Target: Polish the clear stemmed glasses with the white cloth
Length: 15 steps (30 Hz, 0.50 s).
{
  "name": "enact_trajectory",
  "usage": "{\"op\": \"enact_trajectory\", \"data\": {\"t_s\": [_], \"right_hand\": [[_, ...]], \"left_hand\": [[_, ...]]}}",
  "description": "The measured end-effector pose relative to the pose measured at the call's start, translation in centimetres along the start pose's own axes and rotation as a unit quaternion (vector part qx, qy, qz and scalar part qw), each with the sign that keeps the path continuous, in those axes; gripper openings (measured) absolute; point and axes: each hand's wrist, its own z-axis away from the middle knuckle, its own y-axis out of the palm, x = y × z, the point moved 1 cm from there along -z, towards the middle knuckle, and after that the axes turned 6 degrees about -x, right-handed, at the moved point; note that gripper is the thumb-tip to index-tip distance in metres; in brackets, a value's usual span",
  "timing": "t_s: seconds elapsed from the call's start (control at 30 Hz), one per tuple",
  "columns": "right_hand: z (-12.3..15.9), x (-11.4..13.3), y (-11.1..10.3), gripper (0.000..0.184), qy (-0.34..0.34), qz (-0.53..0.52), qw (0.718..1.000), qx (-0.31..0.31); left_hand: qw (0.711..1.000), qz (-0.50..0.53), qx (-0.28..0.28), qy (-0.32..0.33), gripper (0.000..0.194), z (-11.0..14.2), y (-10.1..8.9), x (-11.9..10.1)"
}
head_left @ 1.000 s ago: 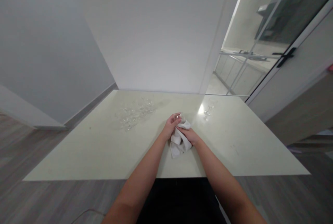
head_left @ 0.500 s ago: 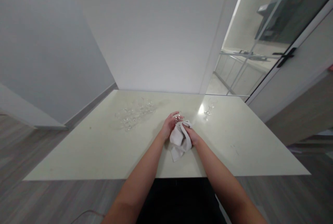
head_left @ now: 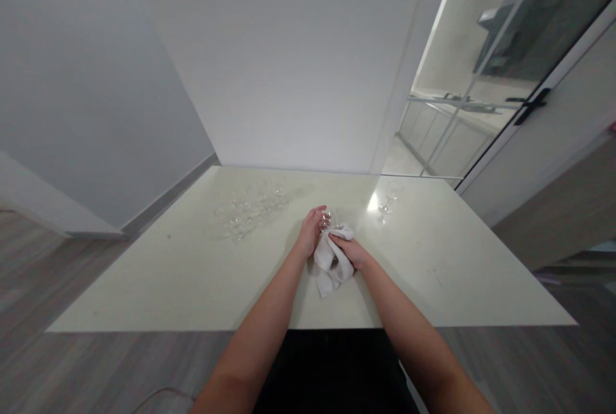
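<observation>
Near the middle of the table, my left hand point(head_left: 310, 232) is closed around a clear drinking glass point(head_left: 327, 219). A white cloth point(head_left: 328, 278) bunches against the near side of the glass and hangs down toward me. My right hand point(head_left: 350, 250) grips the cloth from the right, with its fingers partly covered by the folds. The lower part of the glass is hidden by the cloth and my fingers. To the left stand several clear stemmed glasses point(head_left: 249, 208) in a group. One more stemmed glass point(head_left: 386, 204) stands to the right, beside a bright reflection.
The glossy pale table point(head_left: 202, 285) reaches back to a white wall panel point(head_left: 289, 80). At the right is a glass-paned door with a black handle point(head_left: 531, 106). A cable point(head_left: 163, 391) lies on the wooden floor at the lower left.
My left fingers have shifted around the glass, and its bowl shows a little further left. My right hand has turned slightly with the cloth. The standing glasses have kept their places.
</observation>
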Motion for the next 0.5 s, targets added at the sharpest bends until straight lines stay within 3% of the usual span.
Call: {"op": "enact_trajectory", "data": {"t_s": [0.13, 0.33, 0.5], "right_hand": [[-0.14, -0.16, -0.08, 0.045, -0.007, 0.017, 1.0, 0.001], [-0.32, -0.26, -0.11, 0.041, -0.013, 0.008, 1.0, -0.004], [-0.65, 0.62, 0.0, 0.039, 0.018, -0.078, 0.995, -0.063]], "left_hand": [[0.998, 0.035, 0.034, -0.032, 0.049, 0.18, 0.14, -0.11], [0.999, -0.026, 0.009, 0.022, 0.043, -0.09, 0.09, 0.78], [0.997, 0.059, -0.05, 0.031, 0.04, -0.59, -0.31, 0.34]]}}
